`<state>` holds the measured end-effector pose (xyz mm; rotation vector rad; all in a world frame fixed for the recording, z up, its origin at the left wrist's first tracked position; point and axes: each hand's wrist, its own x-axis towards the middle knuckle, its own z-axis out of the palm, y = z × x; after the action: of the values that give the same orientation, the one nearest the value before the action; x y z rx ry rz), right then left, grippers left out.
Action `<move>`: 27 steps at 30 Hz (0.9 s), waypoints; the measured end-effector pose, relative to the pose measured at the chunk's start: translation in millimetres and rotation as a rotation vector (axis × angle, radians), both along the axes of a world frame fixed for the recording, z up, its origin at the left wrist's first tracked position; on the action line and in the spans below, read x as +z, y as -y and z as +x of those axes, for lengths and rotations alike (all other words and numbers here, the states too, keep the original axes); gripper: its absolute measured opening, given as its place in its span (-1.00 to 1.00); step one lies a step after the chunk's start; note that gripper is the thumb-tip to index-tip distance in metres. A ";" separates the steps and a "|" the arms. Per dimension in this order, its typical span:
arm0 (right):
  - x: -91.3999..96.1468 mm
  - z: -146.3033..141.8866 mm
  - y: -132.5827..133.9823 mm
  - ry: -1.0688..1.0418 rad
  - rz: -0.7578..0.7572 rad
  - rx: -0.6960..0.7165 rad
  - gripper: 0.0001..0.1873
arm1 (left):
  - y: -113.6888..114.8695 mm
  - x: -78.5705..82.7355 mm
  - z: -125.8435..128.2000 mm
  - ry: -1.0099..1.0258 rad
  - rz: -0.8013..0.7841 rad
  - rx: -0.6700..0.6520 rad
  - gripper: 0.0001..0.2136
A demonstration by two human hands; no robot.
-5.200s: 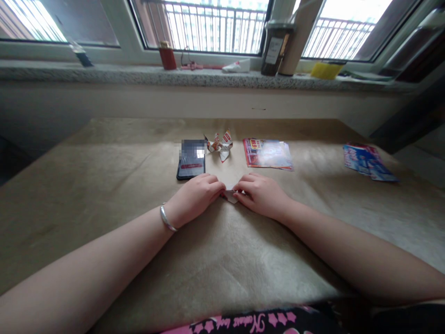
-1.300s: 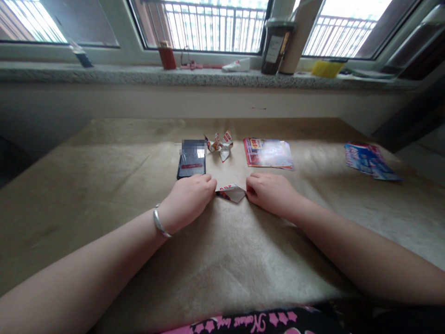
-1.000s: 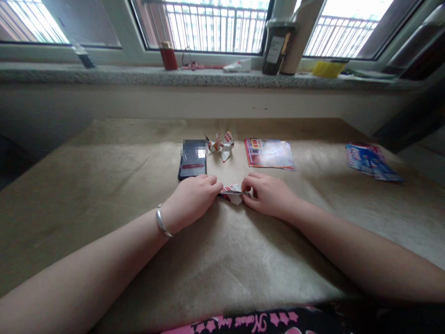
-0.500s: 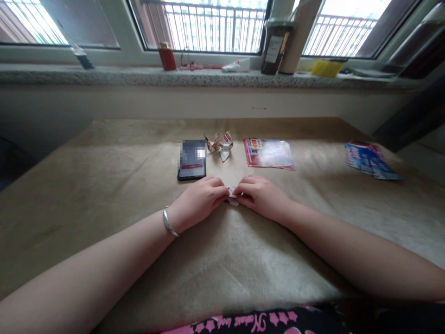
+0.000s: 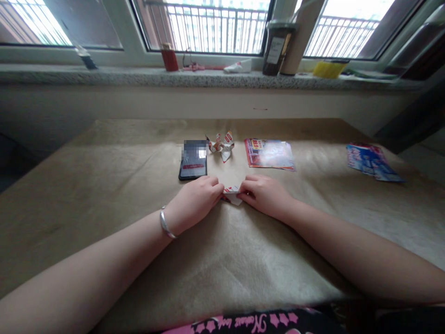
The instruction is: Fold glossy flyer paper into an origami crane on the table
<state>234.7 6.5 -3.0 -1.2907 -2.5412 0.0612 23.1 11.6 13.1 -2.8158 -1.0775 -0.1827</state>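
Observation:
A small folded piece of printed paper (image 5: 232, 195), white with red and dark print, lies between my hands low over the table. My left hand (image 5: 203, 192), with a silver bangle at the wrist, pinches its left end. On the opposite end are the closed fingers of my right hand (image 5: 262, 191). The fingers cover both ends of the paper. Just beyond my left hand a phone (image 5: 193, 160) lies flat. Folded paper figures (image 5: 224, 146), white with red and orange print, stand beside the phone.
A stack of printed flyers (image 5: 269, 154) lies beyond my right hand, and blue flyers (image 5: 373, 162) fan out at the far right. Behind the table (image 5: 121, 195), the stone windowsill (image 5: 215, 80) carries a red container (image 5: 169, 58), a dark jar (image 5: 276, 48) and a yellow object (image 5: 328, 68).
My hands have moved slightly apart along the paper, so more of its middle shows between them. The phone, figures and flyers lie as before.

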 end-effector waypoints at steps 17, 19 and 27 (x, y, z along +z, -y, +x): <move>-6.5 7.3 -17.1 -0.623 -0.317 -0.117 -0.87 | -16.5 -11.8 -0.9 0.554 -0.298 -0.199 -0.85; -10.2 7.5 -19.5 -0.736 -0.410 -0.111 -0.81 | -16.8 -11.5 0.2 0.586 -0.298 -0.174 -0.93; -12.4 9.4 -19.4 -0.912 -0.484 -0.071 -0.73 | -19.8 -14.2 5.9 0.731 -0.319 -0.062 -0.90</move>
<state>244.1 26.0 -15.4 -1.1183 -1.7222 1.0405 29.0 31.4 -1.1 -3.1384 -1.2137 -1.2224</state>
